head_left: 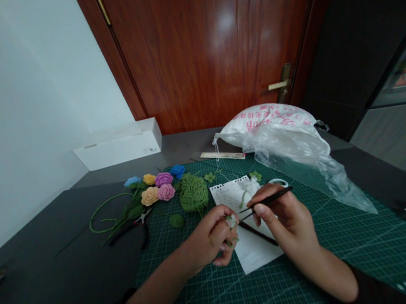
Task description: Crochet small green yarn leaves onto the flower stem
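Near the middle of the view, my left hand (220,235) is closed around a small green and white piece (231,221), with a bit of green showing below its fingers. My right hand (283,211) pinches black tweezers (270,198), whose tips point left and reach the small piece. Under both hands lies a sheet of handwritten paper (253,255). A dark thin stick (259,233) rests across it. White fluffy material (250,185) is just beyond my right hand, beside a pale ring-shaped object (278,181).
A green yarn ball (194,193), crocheted flowers (163,179) and pliers (142,221) lie left on the green cutting mat (216,296). Behind are a white box (122,144), a ruler (222,156) and a large white bag (278,121) with clear plastic.
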The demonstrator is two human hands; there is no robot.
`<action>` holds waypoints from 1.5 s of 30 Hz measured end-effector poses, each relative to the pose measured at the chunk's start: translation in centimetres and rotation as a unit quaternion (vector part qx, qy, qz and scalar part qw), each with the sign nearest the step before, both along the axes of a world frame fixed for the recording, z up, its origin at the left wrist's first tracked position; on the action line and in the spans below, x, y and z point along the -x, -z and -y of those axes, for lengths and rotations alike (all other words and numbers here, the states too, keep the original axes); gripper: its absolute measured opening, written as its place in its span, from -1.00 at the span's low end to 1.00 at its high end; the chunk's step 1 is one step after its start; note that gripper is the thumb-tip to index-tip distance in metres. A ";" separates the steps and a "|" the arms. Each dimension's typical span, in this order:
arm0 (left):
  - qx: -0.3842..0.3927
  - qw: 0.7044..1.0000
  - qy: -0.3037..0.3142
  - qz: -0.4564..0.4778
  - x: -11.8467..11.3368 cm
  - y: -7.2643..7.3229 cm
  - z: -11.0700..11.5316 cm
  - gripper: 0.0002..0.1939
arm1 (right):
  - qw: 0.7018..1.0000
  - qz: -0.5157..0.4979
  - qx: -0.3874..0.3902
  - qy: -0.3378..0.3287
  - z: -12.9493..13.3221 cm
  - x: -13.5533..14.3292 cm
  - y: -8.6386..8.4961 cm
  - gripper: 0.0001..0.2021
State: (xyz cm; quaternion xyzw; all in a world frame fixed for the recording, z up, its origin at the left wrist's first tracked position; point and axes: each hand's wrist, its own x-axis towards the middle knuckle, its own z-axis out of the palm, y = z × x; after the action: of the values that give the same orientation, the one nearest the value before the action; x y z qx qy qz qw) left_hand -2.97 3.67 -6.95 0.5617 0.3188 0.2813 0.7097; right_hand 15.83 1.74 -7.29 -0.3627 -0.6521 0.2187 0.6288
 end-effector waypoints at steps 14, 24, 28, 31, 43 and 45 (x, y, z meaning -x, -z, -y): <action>0.038 0.999 -0.008 0.017 -0.4 -0.1 0.3 -0.82 | 0.994 0.045 -0.099 -0.016 0.1 0.6 -0.4 -0.87; 0.036 0.999 -0.015 0.033 -0.4 -0.3 0.6 -0.88 | 0.978 0.140 -0.148 -0.054 1.2 0.1 0.2 -0.80; 0.037 0.999 -0.014 0.031 -0.3 -0.4 0.6 -0.90 | 0.976 0.150 -0.151 -0.044 1.3 0.0 0.2 -0.79; 0.035 0.999 -0.013 0.030 -0.3 -0.5 0.6 -0.89 | 0.975 0.155 -0.157 -0.040 1.3 0.1 0.2 -0.80; -0.016 1.000 0.012 0.012 -0.5 0.0 1.3 -0.84 | 0.969 0.178 -0.155 -0.071 0.7 0.0 0.4 -0.77; -0.023 0.999 0.018 0.013 -0.5 -0.1 1.3 -0.81 | 0.974 0.145 -0.153 -0.080 0.5 0.0 0.3 -0.78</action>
State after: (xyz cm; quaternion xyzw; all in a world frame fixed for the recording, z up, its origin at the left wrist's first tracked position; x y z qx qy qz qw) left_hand -2.51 2.39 -6.85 0.5799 0.2928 0.2828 0.7057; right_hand 15.79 1.24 -7.61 -0.2368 -0.7892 0.1112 0.5557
